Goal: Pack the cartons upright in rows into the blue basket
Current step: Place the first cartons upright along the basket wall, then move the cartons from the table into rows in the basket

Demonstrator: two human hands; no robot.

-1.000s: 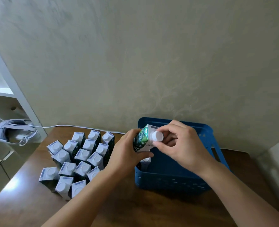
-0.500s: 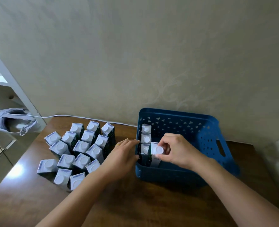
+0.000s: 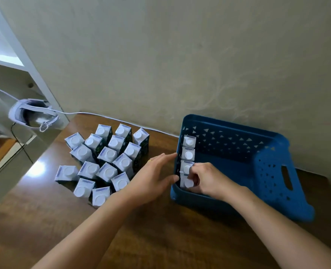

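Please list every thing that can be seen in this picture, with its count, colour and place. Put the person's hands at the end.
table: one, brown wood, under everything
basket: one, blue, on the table at the right, near the wall
cartons in the basket: four, white tops, upright in one row along the basket's left wall
cartons on the table: about sixteen, white tops with dark sides, grouped left of the basket
cable: one, white, along the wall behind the cartons
headset: one, white and grey, at far left
left hand: open, against the basket's left wall from outside
right hand: inside the basket, fingers on the nearest carton
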